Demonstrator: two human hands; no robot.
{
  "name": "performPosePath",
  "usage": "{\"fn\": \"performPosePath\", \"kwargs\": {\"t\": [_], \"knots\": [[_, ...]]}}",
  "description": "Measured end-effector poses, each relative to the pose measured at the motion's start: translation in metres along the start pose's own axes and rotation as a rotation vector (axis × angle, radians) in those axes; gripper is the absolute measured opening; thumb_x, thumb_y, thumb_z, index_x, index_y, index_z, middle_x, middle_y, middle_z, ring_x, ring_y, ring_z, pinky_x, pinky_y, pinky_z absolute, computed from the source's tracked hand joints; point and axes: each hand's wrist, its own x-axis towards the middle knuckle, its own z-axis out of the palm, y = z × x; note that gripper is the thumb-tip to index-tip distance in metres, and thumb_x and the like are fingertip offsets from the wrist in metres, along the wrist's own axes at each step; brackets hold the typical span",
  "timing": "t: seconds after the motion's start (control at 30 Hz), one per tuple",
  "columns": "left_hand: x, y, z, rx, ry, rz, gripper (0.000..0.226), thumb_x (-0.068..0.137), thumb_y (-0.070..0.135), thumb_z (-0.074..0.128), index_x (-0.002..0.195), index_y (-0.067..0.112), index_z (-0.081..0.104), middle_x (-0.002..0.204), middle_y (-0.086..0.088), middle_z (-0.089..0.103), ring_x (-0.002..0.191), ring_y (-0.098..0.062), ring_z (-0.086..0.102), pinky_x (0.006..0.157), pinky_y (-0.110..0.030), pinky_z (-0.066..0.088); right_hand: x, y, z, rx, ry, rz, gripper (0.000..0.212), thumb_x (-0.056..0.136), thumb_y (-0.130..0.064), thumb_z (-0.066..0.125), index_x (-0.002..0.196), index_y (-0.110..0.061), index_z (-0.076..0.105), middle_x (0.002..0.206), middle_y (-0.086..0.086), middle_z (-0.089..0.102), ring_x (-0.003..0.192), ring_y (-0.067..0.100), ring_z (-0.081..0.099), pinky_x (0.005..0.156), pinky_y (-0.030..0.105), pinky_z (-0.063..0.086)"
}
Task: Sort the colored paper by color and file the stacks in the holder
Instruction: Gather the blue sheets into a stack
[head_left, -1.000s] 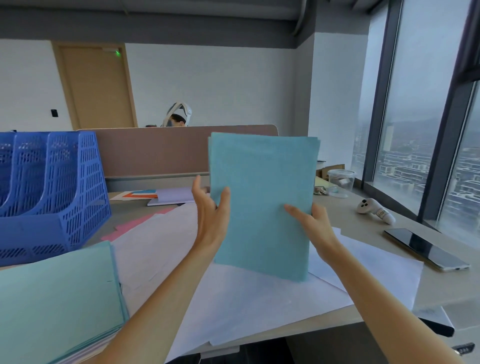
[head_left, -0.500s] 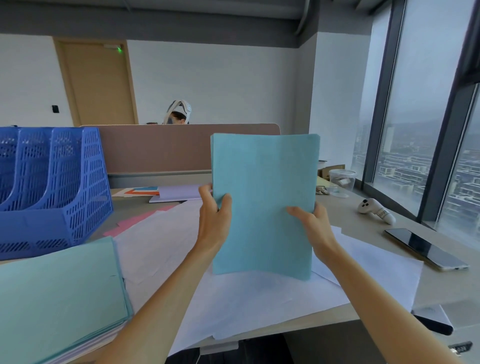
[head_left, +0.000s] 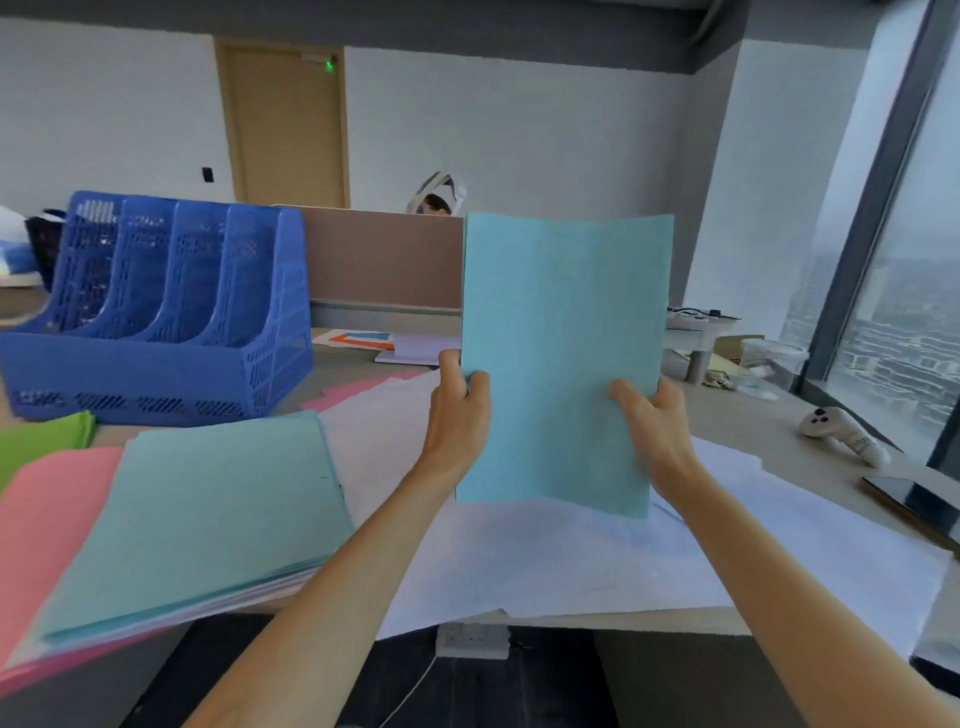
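Pinched upright between left hand and right hand, the blue stack now stands squarer, probably ready for the holder at far left.

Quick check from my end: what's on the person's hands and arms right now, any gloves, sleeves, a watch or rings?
Nothing worn that shows. The left hand and the right hand are ungloved, with no rings visible. The left forearm and the right forearm are bare down to the frame's edge: no sleeves, watch, bracelet or markings. The image is slightly soft, so a thin ring could go unseen.
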Motion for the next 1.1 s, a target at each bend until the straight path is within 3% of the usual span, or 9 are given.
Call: {"fn": "performPosePath", "kwargs": {"t": [0.23, 0.3, 0.43, 0.57, 0.63, 0.77, 0.87, 1.0, 1.1], "knots": [[-0.019, 0.005, -0.124, 0.114, 0.238, -0.01, 0.046, 0.091, 0.003, 0.035, 0.131, 0.025, 0.027, 0.083, 0.006, 0.05, 0.053, -0.012, 0.039, 0.043, -0.016, 0.035, -0.017, -0.007, 0.122, 0.047, -0.284, 0.067, 0.019, 0.075, -0.002, 0.047, 0.091, -0.004, 0.057, 0.078, 0.004, 0.058, 0.066, 0.019, 0.052, 0.059, 0.027, 0.044], [-0.024, 0.004, -0.166, 0.19, 0.276, -0.065, 0.052, 0.091, 0.004, 0.035, 0.136, 0.027, 0.022, 0.092, 0.003, 0.053, 0.058, -0.012, 0.045, 0.047, -0.02, 0.037, -0.023, -0.008, 0.159, 0.048, -0.349, 0.102, 0.021, 0.076, -0.001, 0.049, 0.095, -0.007, 0.056, 0.082, 0.005, 0.06, 0.066, 0.02, 0.054, 0.057, 0.025, 0.044], [-0.032, -0.006, -0.242, 0.308, 0.291, -0.153, 0.052, 0.089, -0.002, 0.037, 0.135, 0.02, 0.025, 0.111, 0.002, 0.054, 0.071, -0.011, 0.052, 0.051, -0.023, 0.038, -0.04, -0.006, 0.224, 0.0, -0.478, 0.157, 0.027, 0.079, -0.001, 0.055, 0.105, -0.009, 0.058, 0.096, 0.006, 0.067, 0.072, 0.019, 0.065, 0.054, 0.025, 0.05], [-0.05, -0.018, -0.29, 0.461, 0.238, -0.273, 0.051, 0.09, -0.005, 0.037, 0.139, 0.008, 0.027, 0.114, -0.009, 0.052, 0.07, -0.012, 0.047, 0.042, -0.01, 0.035, -0.059, 0.002, 0.272, -0.094, -0.605, 0.182, 0.032, 0.079, 0.0, 0.053, 0.11, -0.008, 0.059, 0.095, 0.011, 0.07, 0.069, 0.021, 0.066, 0.057, 0.026, 0.052], [-0.058, -0.022, -0.302, 0.556, 0.224, -0.282, 0.049, 0.092, -0.004, 0.039, 0.139, 0.003, 0.03, 0.116, -0.012, 0.049, 0.082, -0.015, 0.045, 0.043, -0.005, 0.033, -0.066, 0.006, 0.287, -0.141, -0.645, 0.202, 0.036, 0.078, -0.001, 0.054, 0.114, -0.009, 0.057, 0.095, 0.011, 0.07, 0.067, 0.02, 0.066, 0.055, 0.025, 0.052], [-0.065, -0.031, -0.314, 0.666, 0.186, -0.295, 0.049, 0.094, -0.004, 0.041, 0.141, -0.003, 0.03, 0.125, -0.009, 0.041, 0.112, -0.019, 0.043, 0.059, -0.007, 0.028, -0.074, 0.01, 0.302, -0.233, -0.687, 0.204, 0.044, 0.078, -0.002, 0.055, 0.121, -0.013, 0.053, 0.09, 0.007, 0.069, 0.065, 0.019, 0.065, 0.051, 0.023, 0.05], [-0.065, -0.042, -0.32, 0.656, 0.123, -0.381, 0.044, 0.094, -0.001, 0.04, 0.138, -0.001, 0.034, 0.115, -0.009, 0.05, 0.096, -0.022, 0.05, 0.056, -0.015, 0.037, -0.075, 0.012, 0.304, -0.269, -0.674, 0.218, 0.043, 0.081, -0.003, 0.056, 0.121, -0.015, 0.045, 0.088, 0.003, 0.065, 0.066, 0.017, 0.063, 0.051, 0.023, 0.047], [-0.061, -0.053, -0.324, 0.719, 0.091, -0.442, 0.048, 0.094, 0.008, 0.045, 0.139, 0.002, 0.035, 0.137, -0.016, 0.046, 0.122, -0.029, 0.047, 0.095, -0.03, 0.041, -0.074, 0.018, 0.304, -0.337, -0.648, 0.215, 0.05, 0.084, -0.008, 0.057, 0.129, -0.017, 0.038, 0.096, 0.005, 0.062, 0.072, 0.019, 0.062, 0.054, 0.025, 0.047], [-0.058, -0.055, -0.324, 0.757, 0.079, -0.466, 0.051, 0.095, 0.015, 0.046, 0.142, 0.001, 0.033, 0.143, -0.017, 0.041, 0.129, -0.032, 0.041, 0.104, -0.034, 0.036, -0.072, 0.023, 0.304, -0.408, -0.633, 0.198, 0.056, 0.083, -0.012, 0.057, 0.136, -0.015, 0.037, 0.106, 0.007, 0.06, 0.083, 0.024, 0.063, 0.061, 0.028, 0.05]]}}
